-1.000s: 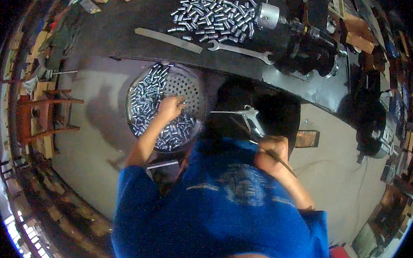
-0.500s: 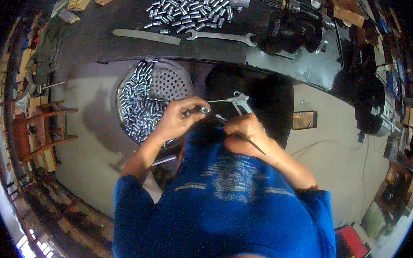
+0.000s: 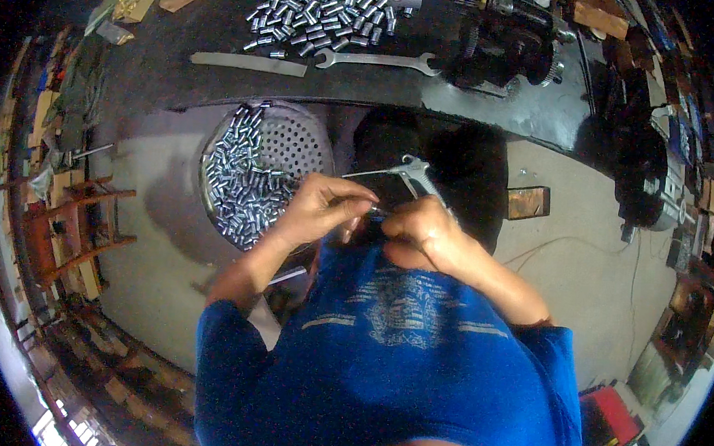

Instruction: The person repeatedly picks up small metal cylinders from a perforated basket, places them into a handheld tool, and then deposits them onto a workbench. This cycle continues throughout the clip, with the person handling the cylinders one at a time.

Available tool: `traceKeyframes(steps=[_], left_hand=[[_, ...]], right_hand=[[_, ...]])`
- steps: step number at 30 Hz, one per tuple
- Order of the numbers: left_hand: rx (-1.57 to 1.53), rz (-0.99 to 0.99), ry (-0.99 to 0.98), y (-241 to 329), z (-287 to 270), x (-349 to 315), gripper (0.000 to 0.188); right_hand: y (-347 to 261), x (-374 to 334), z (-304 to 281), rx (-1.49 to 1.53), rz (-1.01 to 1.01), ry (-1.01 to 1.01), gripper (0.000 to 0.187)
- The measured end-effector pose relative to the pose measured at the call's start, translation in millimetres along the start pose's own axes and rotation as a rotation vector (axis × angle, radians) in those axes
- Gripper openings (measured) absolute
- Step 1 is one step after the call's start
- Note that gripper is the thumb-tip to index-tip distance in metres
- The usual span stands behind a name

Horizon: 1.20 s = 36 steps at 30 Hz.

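Both hands brought together in front of the chest, above the blue shirt (image 3: pixel 398 348). Left hand (image 3: pixel 323 209) with its grip pinched shut on a small metal sleeve (image 3: pixel 376 212), fingertips meeting at the piece, which pokes out toward the right hand (image 3: pixel 426 235). Right grip clamped around the handle of a metal air gun (image 3: pixel 413 173), its thin nozzle reaching left over the left knuckles, well above the sleeve. Sleeve thus lying between the two grips, touching the left fingers, just beside the right knuckles; contact with the right hand impossible to tell.

Just left of the left hand, on the floor, a round perforated basket (image 3: pixel 305 142) half filled with shiny metal sleeves (image 3: pixel 241 183). Beyond it, along the near edge of the dark bench (image 3: pixel 178 81), a flat metal bar (image 3: pixel 248 63) and an open-ended wrench (image 3: pixel 375 60). Farther back on the bench, a heap of finished sleeves (image 3: pixel 325 4) beside a dark machine (image 3: pixel 499 39).
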<state>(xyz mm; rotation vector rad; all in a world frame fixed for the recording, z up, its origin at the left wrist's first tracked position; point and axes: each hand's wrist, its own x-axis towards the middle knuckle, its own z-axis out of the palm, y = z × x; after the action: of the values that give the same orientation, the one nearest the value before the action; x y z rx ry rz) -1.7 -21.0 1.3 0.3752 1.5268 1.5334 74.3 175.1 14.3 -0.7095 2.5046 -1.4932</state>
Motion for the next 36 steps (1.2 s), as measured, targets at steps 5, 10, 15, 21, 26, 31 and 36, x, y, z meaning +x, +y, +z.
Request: traceKeyframes(steps=[5,10,15,21,26,31,36], left_hand=[[0.0,0.118,0.05,-3.0,7.0,3.4,0.015],[0.351,0.294,0.189,-0.4,-7.8,11.4,0.014],[0.816,0.433,0.448,-11.7,-19.1,19.2,0.019],[0.955,0.455,0.454,-6.6,-13.4,16.7,0.023],[1.001,0.5,0.41,-6.8,-13.4,12.7,0.026],[0.92,0.692,0.366,-11.0,0.5,24.3,0.026],[0.834,0.607,0.385,-3.7,-7.2,31.1,0.025]], right_hand=[[-5.1,4.2,-4.6,0.321,0.015,0.085,0.009],[3.2,-12.3,-7.6,0.236,0.129,0.129,0.013],[-21.1,-20.8,-26.6,0.072,-0.076,0.257,0.025],[-27.4,-17.0,-19.8,0.051,-0.149,0.285,0.027],[-28.2,-9.1,-19.9,0.135,-0.082,0.197,0.026],[-5.0,13.4,2.7,0.049,-0.061,0.253,0.02],[4.0,15.5,-8.1,0.047,-0.107,0.255,0.021]])
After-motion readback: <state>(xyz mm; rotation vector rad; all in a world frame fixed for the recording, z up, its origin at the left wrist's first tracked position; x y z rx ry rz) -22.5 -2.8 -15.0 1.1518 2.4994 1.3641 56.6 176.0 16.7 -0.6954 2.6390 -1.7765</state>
